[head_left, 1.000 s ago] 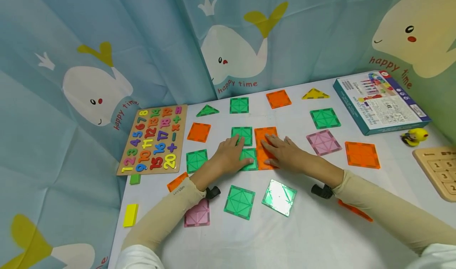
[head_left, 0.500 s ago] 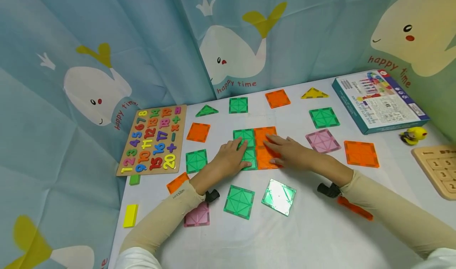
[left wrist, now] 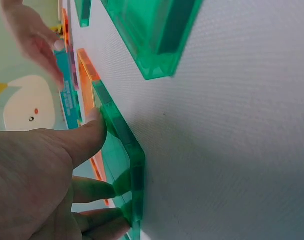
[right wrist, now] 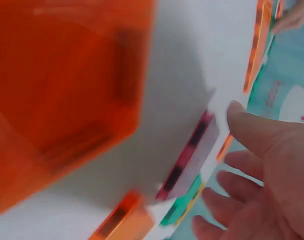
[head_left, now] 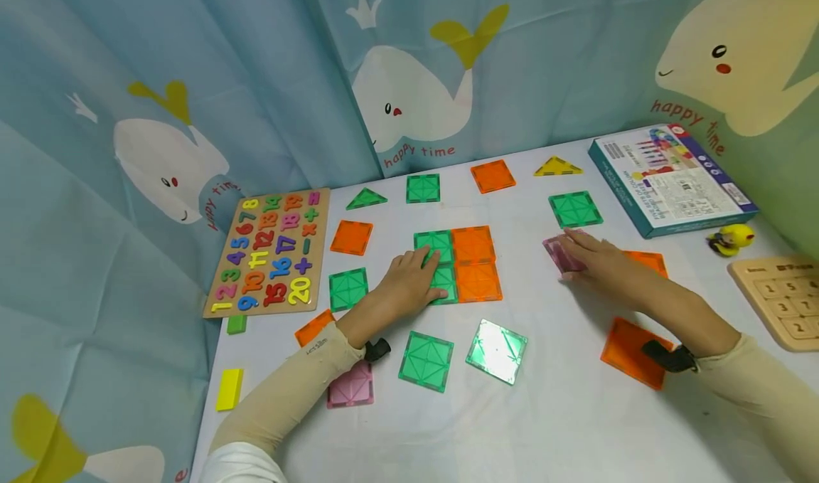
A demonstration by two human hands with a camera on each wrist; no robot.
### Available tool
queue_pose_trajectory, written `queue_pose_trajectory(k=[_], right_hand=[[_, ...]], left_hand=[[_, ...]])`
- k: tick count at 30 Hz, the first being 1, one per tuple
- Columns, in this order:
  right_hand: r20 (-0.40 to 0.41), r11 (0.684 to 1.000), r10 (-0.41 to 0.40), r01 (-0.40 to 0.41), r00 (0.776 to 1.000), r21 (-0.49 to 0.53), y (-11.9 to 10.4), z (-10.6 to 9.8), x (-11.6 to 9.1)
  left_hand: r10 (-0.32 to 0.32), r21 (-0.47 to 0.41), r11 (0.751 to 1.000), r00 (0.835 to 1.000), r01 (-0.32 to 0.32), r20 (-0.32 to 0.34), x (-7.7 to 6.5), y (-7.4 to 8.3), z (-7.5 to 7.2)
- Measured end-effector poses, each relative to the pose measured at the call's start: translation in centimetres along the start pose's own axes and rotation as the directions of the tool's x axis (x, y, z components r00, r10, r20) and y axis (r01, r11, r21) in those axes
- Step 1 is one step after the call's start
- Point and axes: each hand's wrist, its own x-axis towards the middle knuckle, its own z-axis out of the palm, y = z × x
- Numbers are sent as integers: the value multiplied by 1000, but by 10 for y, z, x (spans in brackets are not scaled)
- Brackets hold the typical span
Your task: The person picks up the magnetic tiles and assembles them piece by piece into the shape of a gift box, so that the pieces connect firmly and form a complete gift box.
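Note:
Two green square magnetic tiles (head_left: 446, 240) and two orange square tiles (head_left: 477, 282) lie edge to edge as a two-by-two block mid-table. My left hand (head_left: 404, 284) rests on the green pair from the left; in the left wrist view its thumb and fingers touch the green tile (left wrist: 117, 150) at its edge and top. To the right, my right hand (head_left: 601, 266) reaches over a pink square tile (head_left: 558, 252), covering part of it. The right wrist view shows that hand's fingers spread beside the pink tile (right wrist: 194, 155), with nothing between them.
Loose green, orange, pink and yellow tiles lie around the block, including an orange tile (head_left: 633, 358) below my right forearm. A number board (head_left: 323, 255) sits at left, with small blocks below. A boxed set (head_left: 672, 184), a yellow figure (head_left: 732, 239) and a wooden number board (head_left: 742, 273) are at right.
My right hand has left the orange tiles and moved right to the pink tile. The upper green tile has shifted slightly to line up against the orange. My left hand has stayed.

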Motion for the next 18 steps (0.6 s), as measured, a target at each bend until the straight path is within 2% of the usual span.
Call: queue_pose_trajectory(k=[3,7,10,18], right_hand=[[83,997,73,-74,994,5,8,-1,-11],[123,997,80,-81,989,9,3,4,-17],[127,998,68,-68,990,-4,-13,11,-18],[103,996,22,-12,994,-92,-71,30,-17]], left_hand=[[1,6,1000,1000,-1,2,0,0,0],[-2,10,1000,1000,2,6,-1,0,0],[-3,6,1000,1000,3,7,0,-1,0],[-2,8,1000,1000,2,12,0,-1,-1]])
